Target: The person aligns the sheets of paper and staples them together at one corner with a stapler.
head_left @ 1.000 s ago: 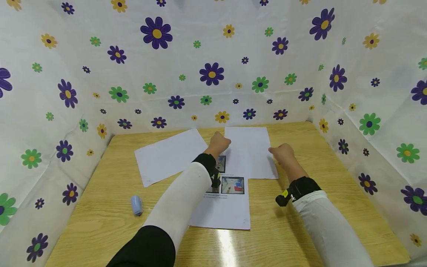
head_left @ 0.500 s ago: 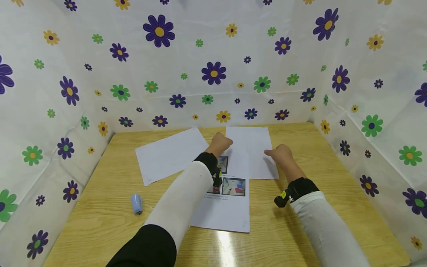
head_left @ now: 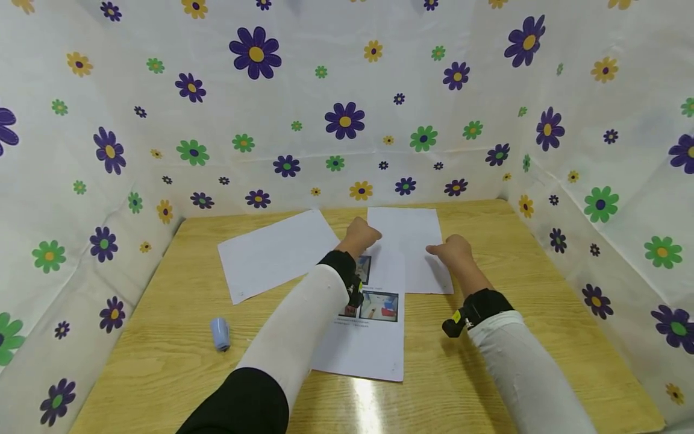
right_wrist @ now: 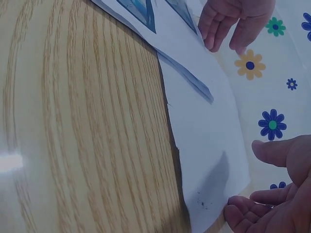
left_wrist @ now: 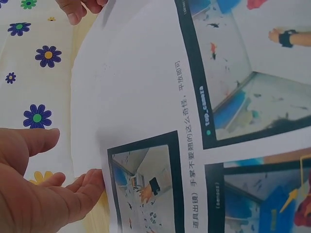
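Observation:
A printed sheet of paper [head_left: 360, 355] with several photos and lines of text lies mid-table, its left part hidden behind the left forearm. A white sheet [head_left: 425, 271] shows beside it at the back right. My left hand [head_left: 360, 236] is over the far part of the printed sheet; in the left wrist view its fingertips [left_wrist: 95, 179] meet the paper's edge, with the thumb spread away. At the white sheet's right side is my right hand [head_left: 454, 253]. The right wrist view has its loosely bent fingers [right_wrist: 238, 213] at the paper's edge, thumb apart.
Another white sheet [head_left: 276, 256] lies slanted at the back left of the wooden table [head_left: 162, 361]. A small light-blue rolled object [head_left: 220, 334] is nearer on the left. Flower-patterned cloth [head_left: 303, 90] encloses the back and both sides.
My right hand has shifted left, further over the white sheet. The left hand has moved slightly right and nearer, and the printed sheet has slid slightly toward me.

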`<state>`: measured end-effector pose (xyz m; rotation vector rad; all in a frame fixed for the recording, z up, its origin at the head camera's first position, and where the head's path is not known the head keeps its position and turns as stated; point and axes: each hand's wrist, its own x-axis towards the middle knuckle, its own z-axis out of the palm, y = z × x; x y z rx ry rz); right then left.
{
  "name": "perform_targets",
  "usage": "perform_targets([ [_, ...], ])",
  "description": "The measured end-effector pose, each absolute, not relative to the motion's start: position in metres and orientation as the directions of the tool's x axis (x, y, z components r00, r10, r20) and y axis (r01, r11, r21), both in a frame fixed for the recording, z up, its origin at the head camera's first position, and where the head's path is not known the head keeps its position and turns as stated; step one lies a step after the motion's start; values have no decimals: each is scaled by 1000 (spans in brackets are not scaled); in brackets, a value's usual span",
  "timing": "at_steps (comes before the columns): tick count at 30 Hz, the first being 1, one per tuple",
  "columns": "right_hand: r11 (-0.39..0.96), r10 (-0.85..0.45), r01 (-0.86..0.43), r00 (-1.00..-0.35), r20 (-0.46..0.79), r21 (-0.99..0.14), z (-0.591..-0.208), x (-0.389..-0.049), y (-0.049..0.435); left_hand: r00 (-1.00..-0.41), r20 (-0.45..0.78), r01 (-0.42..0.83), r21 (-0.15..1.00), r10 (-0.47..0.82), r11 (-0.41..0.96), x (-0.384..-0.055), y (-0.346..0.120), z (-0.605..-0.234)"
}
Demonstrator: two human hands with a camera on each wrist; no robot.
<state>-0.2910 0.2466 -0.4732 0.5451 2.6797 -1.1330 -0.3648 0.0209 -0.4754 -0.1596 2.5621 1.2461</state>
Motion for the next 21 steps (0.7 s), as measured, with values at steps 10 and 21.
perform_targets([
  [10, 482, 297, 440, -896, -331, -758, -478, -292, 245, -965, -262, -205, 765, 5, 611, -360, 27, -478],
  [21, 219, 285, 441, -882, -376, -870, -482, -300, 251, -961, -277, -208, 773, 24, 599, -353, 29, -475],
])
